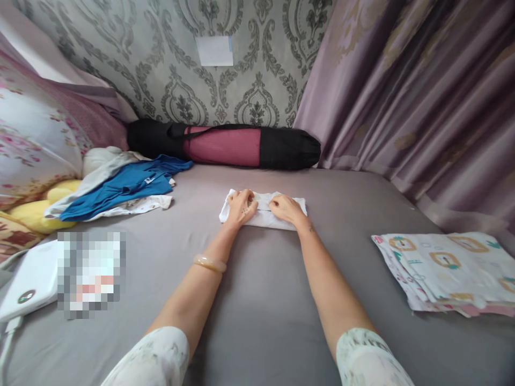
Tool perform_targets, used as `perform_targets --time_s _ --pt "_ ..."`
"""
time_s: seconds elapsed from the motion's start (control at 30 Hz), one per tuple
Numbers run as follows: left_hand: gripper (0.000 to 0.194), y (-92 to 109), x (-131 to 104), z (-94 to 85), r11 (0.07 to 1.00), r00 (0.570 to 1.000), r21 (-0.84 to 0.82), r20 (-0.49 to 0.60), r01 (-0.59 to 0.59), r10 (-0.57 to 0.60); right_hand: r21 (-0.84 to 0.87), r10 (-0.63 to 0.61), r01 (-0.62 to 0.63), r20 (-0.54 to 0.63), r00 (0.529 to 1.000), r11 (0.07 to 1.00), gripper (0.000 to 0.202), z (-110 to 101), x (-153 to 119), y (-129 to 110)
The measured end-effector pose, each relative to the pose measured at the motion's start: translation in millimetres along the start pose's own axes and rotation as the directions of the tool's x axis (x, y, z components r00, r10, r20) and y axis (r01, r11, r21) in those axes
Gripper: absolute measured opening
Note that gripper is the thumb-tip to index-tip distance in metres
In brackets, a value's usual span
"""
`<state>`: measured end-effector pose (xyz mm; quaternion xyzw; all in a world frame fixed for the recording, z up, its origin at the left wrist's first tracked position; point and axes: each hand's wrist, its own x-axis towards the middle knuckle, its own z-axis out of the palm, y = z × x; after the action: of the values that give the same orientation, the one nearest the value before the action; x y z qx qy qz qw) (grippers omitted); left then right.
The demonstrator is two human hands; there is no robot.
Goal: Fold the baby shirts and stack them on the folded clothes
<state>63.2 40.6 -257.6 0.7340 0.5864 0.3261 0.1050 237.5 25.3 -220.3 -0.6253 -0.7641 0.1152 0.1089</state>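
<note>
A white cloth, folded into a flat narrow bundle, lies on the grey sheet in the middle of the view. My left hand is on its left part, fingers curled and pressed on the fabric. On the right part, my right hand has its fingers closed in a pinch on the cloth's upper layer. Between the two hands a fold line of the cloth shows. The fingertips are partly hidden by the knuckles.
A black and pink bag lies along the patterned wall. Blue clothing is piled by pillows at left. A white power bank with a cable sits front left. Folded printed cloths lie at right. Purple curtains hang on the right.
</note>
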Motion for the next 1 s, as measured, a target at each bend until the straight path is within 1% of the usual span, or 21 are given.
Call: perform_targets --time_s 0.1,0.13,0.2,0.27,0.33,0.43,0.5,0.57,0.67,0.73,0.9,1.0 --pt "0.023 0 4 3.2 0.996 0.996 0.001 0.019 0.090 -0.090 -0.032 0.080 -0.084 -0.106 0.991 0.996 0.037 4 3 -3" --pt "0.024 -1 6 4.3 0.995 0.994 0.015 0.037 0.102 -0.102 -0.039 0.084 -0.090 -0.130 0.988 0.995 0.037 7 5 -3" --pt "0.021 -1 8 5.6 0.994 0.992 0.035 0.065 0.103 -0.105 -0.052 0.074 -0.082 -0.139 0.987 0.995 0.037 13 8 -3" --pt "0.017 -1 9 5.3 0.997 0.995 0.030 0.063 0.076 -0.078 -0.067 0.061 -0.069 -0.120 0.991 0.995 0.039 18 12 -3" --pt "0.018 0 10 3.0 1.000 0.999 0.005 0.032 0.022 -0.022 -0.079 0.058 -0.067 -0.104 0.993 0.995 0.039 21 15 -2" --pt "0.019 3 10 -3.9 0.997 0.998 -0.023 -0.012 -0.068 0.067 -0.077 0.066 -0.074 -0.096 0.993 0.994 0.037 22 19 0" --pt "0.018 5 9 -9.6 0.993 0.993 -0.031 -0.014 -0.114 0.114 -0.067 0.075 -0.081 -0.088 0.993 0.995 0.036 22 21 2" --pt "0.016 7 9 -15.4 0.987 0.987 -0.037 0.023 -0.157 0.158 -0.060 0.079 -0.084 -0.079 0.994 0.995 0.036 23 23 4" --pt "0.013 9 9 -22.7 0.976 0.968 -0.055 0.123 -0.212 0.217 -0.045 0.079 -0.083 -0.070 0.994 0.996 0.035 24 26 7" --pt "0.015 10 9 -25.9 0.971 0.958 -0.056 0.161 -0.233 0.239 -0.030 0.081 -0.083 -0.062 0.995 0.996 0.032 24 26 8" --pt "0.025 10 14 -25.9 0.967 0.962 -0.006 0.106 -0.254 0.253 -0.015 0.069 -0.070 -0.081 0.994 0.997 0.029 19 24 5" --pt "0.028 8 16 -23.1 0.967 0.962 0.011 0.106 -0.256 0.253 -0.009 0.055 -0.057 -0.122 0.991 0.998 0.029 15 22 3"
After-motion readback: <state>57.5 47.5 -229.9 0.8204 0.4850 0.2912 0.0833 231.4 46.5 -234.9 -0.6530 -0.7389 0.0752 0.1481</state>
